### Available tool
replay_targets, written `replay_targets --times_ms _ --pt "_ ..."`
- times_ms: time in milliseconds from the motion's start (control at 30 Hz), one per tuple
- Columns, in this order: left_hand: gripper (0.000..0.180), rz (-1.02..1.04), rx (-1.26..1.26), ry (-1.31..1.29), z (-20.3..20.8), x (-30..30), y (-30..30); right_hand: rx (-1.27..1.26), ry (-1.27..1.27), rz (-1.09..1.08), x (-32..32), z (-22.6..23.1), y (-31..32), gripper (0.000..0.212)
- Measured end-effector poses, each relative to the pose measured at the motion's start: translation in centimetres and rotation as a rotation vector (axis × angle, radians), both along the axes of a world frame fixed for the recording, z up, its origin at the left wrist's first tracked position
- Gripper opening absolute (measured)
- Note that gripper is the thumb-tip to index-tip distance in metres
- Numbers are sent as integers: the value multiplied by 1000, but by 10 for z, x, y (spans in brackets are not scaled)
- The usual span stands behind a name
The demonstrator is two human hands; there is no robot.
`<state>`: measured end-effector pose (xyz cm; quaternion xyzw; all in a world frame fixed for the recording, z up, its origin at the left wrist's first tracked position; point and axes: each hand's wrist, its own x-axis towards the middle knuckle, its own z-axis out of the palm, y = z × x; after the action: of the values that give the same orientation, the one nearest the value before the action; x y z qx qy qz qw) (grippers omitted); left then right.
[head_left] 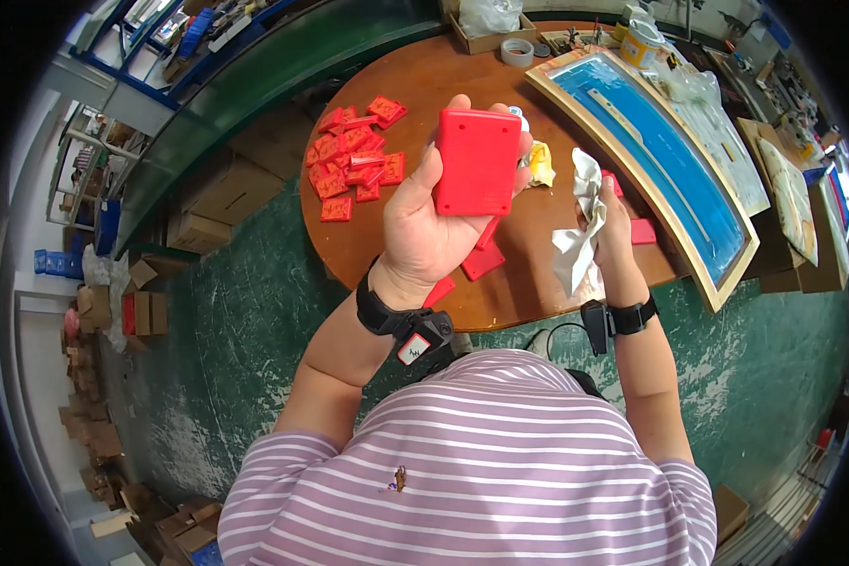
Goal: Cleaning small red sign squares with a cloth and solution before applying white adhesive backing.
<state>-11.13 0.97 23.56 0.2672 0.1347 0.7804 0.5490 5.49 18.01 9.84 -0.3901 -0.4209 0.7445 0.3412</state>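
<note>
A flat red plastic case [479,162] with rounded corners and a small hole near each corner rests in my left hand [412,212]. Its smooth face is turned up, and the thumb and fingers grip its sides. On the right, my right hand [613,226] closes around a crumpled white cloth [578,241], which hangs down over the table. Just past that hand lies another red piece [642,232]. Below the raised case, partly hidden by my left hand, more red cases [484,261] lie on the round brown table [538,292].
A pile of red plastic parts [354,156] covers the table's left side. A wood-framed blue screen [665,156] leans across the right edge. A crumpled yellow cloth [541,165] lies mid-table. At the back are a tape roll [516,53] and a yellow-white tub [640,44].
</note>
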Motion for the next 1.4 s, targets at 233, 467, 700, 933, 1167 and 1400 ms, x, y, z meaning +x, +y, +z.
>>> replay_targets --times_ms 233,467,700,933,1167,1400 --pt "49 119 -17 6 -2 13 6 -7 150 92 -5 43 -31 48" --pt "40 163 -76 -22 -25 7 11 23 259 219 -12 68 -57 46" --pt "44 192 -187 8 -58 8 14 628 70 120 -18 64 -80 36" --pt "51 -97 -273 -76 -112 11 19 1391 -347 107 -44 39 -73 32" --pt "40 39 -295 -67 -74 3 7 207 -100 93 -37 -5 -21 34" --pt "36 538 -210 207 -78 8 34 36 175 265 -47 40 -75 39"
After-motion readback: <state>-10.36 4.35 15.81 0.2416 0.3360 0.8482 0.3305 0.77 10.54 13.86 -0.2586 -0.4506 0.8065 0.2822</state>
